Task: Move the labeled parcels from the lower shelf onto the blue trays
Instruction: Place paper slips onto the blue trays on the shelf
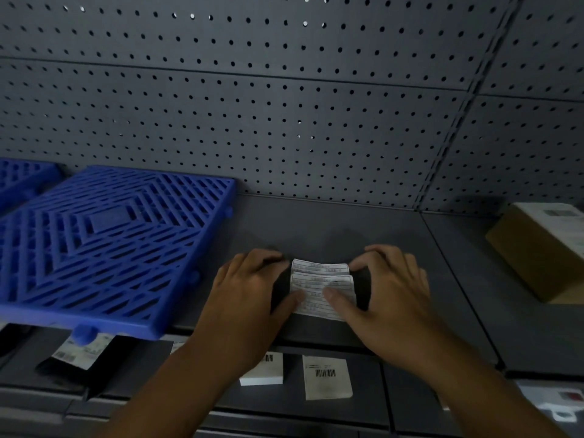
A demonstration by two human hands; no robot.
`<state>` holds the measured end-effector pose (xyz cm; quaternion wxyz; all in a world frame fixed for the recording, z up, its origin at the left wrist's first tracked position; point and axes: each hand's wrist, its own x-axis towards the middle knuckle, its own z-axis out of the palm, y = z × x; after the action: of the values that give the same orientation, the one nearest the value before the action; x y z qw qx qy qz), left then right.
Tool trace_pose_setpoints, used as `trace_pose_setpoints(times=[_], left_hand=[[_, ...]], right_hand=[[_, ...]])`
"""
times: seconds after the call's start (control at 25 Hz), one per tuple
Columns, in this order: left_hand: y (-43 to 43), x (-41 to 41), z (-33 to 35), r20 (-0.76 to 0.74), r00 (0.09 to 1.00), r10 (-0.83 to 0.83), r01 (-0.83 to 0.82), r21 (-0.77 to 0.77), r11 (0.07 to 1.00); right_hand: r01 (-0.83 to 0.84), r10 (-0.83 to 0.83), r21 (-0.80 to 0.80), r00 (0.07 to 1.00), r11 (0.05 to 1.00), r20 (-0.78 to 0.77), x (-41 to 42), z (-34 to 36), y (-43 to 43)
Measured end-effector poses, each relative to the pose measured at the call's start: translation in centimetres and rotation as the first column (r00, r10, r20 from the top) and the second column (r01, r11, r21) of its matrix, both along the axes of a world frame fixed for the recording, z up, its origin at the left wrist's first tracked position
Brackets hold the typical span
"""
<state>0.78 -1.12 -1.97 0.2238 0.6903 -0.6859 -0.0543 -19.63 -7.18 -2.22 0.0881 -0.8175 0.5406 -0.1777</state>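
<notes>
Both hands, the left hand (249, 286) and right hand (388, 289), gripped a small black parcel (322, 287) from either side on the shelf (316, 222), beside the blue tray (107, 245).

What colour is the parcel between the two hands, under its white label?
Black, best seen in the head view: the parcel shows dark edges beside its white label.
</notes>
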Motion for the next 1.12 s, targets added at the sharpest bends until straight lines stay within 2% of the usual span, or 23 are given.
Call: trace_pose_setpoints(times=[0.24,0.36,0.44,0.52,0.6,0.68,0.84,0.96,1.12], left_hand=[[-0.2,0.3,-0.4,-0.059,0.998,0.001,-0.001,-0.011,1.000],[-0.4,0.3,-0.6,-0.103,0.995,-0.013,0.015,0.022,1.000],[-0.5,0.4,-0.4,-0.181,0.983,-0.020,0.027,0.037,0.999],[-0.3,0.4,0.3,-0.339,0.940,-0.022,0.034,0.030,0.999],[0.0,-0.1,1.1,-0.540,0.841,-0.045,0.052,-0.002,0.999],[0.6,-0.4,1.8,-0.649,0.758,-0.065,0.027,-0.069,0.997],[2.4,-0.7,3.5,-0.736,0.670,-0.091,-0.103,-0.214,0.971],[4.1,0.4,5.3,-0.756,0.645,-0.107,-0.190,-0.295,0.937],[6.0,3.3,6.7,-0.787,0.610,-0.093,-0.262,-0.312,0.913]], right_hand=[[-0.083,0.082,0.004,0.994,0.997,0.077,0.0,-0.4,-0.1],[-0.114,0.117,-0.027,0.979,0.993,0.166,0.0,-0.3,-0.2],[-0.124,0.133,-0.049,0.960,0.991,0.245,0.0,-0.1,-0.2],[-0.136,0.154,-0.076,0.926,0.988,0.343,0.0,0.5,-0.1],[-0.166,0.191,-0.096,0.874,0.981,0.446,-0.2,1.5,0.1],[-0.201,0.222,-0.099,0.815,0.975,0.536,-0.3,2.6,0.4],[-0.314,0.256,-0.046,0.670,0.948,0.697,1.1,4.7,1.3],[-0.411,0.261,-0.016,0.548,0.912,0.795,3.2,6.0,2.2],[-0.445,0.250,-0.032,0.442,0.895,0.861,6.2,6.8,4.0]])
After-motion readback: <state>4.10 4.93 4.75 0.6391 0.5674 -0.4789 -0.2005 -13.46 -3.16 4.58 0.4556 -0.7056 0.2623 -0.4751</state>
